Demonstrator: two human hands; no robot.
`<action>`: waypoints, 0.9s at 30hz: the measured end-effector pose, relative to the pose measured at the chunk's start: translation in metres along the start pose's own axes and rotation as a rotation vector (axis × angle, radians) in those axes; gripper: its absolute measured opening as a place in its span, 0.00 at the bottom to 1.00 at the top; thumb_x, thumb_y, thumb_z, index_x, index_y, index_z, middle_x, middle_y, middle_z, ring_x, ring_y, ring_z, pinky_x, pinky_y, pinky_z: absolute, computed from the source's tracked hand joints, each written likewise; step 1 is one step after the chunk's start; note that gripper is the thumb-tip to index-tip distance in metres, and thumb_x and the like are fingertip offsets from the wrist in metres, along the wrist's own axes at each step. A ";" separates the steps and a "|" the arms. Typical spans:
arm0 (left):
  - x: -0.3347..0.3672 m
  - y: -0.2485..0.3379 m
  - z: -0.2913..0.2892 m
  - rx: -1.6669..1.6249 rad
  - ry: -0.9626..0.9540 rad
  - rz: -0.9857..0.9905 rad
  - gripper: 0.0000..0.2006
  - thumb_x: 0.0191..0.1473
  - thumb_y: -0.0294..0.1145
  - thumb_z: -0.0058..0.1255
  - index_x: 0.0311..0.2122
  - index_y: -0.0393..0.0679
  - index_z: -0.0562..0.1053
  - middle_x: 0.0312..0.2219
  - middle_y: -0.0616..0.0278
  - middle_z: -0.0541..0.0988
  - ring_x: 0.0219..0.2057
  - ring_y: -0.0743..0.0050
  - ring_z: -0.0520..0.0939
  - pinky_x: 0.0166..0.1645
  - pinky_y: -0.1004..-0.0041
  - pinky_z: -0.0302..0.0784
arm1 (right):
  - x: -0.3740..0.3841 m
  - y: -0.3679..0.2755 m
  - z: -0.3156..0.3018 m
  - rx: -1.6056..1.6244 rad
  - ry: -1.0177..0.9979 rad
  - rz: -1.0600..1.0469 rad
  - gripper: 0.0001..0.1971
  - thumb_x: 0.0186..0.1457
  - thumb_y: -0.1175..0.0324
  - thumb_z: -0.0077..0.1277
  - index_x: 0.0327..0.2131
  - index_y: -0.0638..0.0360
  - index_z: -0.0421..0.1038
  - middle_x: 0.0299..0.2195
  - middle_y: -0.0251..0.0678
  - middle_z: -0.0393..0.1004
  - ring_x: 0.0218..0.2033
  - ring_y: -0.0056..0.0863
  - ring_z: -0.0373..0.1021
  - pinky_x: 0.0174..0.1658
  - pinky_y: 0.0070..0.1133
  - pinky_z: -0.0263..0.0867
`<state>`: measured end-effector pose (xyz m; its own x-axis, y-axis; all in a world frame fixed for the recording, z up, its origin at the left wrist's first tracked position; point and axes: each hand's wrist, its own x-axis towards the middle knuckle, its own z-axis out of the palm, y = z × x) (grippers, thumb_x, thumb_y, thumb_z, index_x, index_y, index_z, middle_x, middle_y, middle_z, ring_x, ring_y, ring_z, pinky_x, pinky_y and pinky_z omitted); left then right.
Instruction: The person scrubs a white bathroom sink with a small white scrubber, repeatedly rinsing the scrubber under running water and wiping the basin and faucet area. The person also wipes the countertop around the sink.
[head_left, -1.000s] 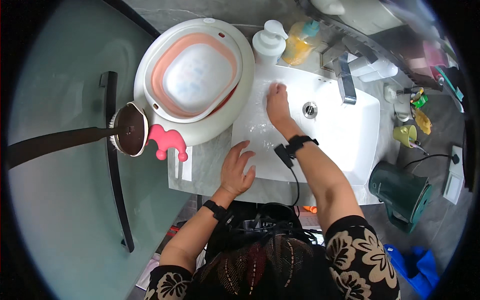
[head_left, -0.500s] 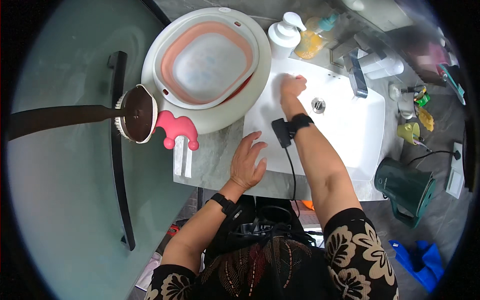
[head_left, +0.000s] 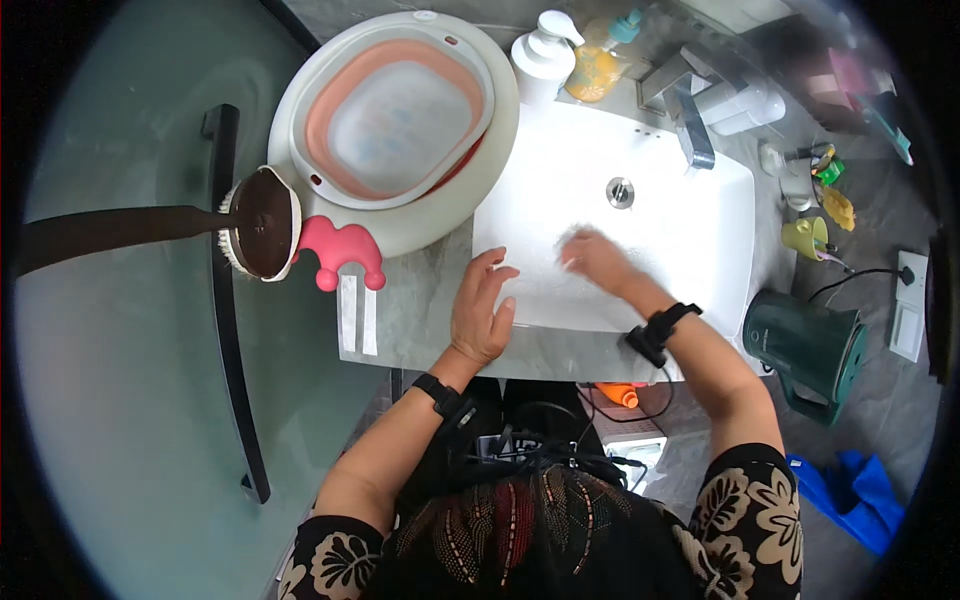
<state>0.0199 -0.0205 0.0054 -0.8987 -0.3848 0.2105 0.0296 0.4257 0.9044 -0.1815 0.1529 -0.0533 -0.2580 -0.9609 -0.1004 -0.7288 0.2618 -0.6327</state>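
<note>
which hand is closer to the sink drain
Right. The right hand lies inside the white sink, just below the drain; the left hand rests on the sink's near-left rim, farther away.

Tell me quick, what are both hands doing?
Left hand: open, flat on the sink's front edge, holding nothing.
Right hand: inside the sink, blurred; cannot tell.

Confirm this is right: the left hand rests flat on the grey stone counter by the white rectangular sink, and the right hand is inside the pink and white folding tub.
One detail is wrong. In the head view the right hand is inside the white rectangular sink, not the pink and white folding tub, which stands apart on the counter. The left hand does rest flat on the grey stone counter, at the sink's edge.
</note>
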 end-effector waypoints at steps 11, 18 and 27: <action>-0.004 -0.004 0.014 -0.091 0.273 -0.060 0.28 0.55 0.51 0.31 0.50 0.34 0.62 0.53 0.43 0.59 0.53 0.49 0.63 0.55 0.61 0.61 | 0.093 -0.023 0.040 0.080 0.217 0.336 0.12 0.46 0.70 0.53 0.37 0.58 0.69 0.34 0.48 0.69 0.38 0.46 0.68 0.43 0.33 0.65; 0.002 0.008 0.015 0.017 0.289 -0.088 0.31 0.55 0.55 0.31 0.51 0.34 0.61 0.54 0.45 0.58 0.53 0.53 0.63 0.55 0.63 0.62 | 0.068 -0.093 0.071 -0.205 -0.158 0.073 0.10 0.50 0.70 0.44 0.28 0.64 0.73 0.35 0.55 0.69 0.41 0.51 0.66 0.49 0.34 0.59; 0.002 0.004 0.024 0.221 0.231 -0.052 0.25 0.54 0.46 0.31 0.48 0.34 0.61 0.55 0.43 0.57 0.53 0.48 0.63 0.55 0.60 0.61 | 0.009 -0.062 0.044 0.151 -0.284 0.035 0.12 0.54 0.63 0.42 0.28 0.60 0.71 0.35 0.46 0.72 0.40 0.45 0.66 0.44 0.37 0.62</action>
<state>0.0078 0.0005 0.0000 -0.7727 -0.5756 0.2678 -0.1319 0.5582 0.8191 -0.1108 0.1244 -0.0491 -0.0786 -0.9439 -0.3208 -0.6148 0.2992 -0.7297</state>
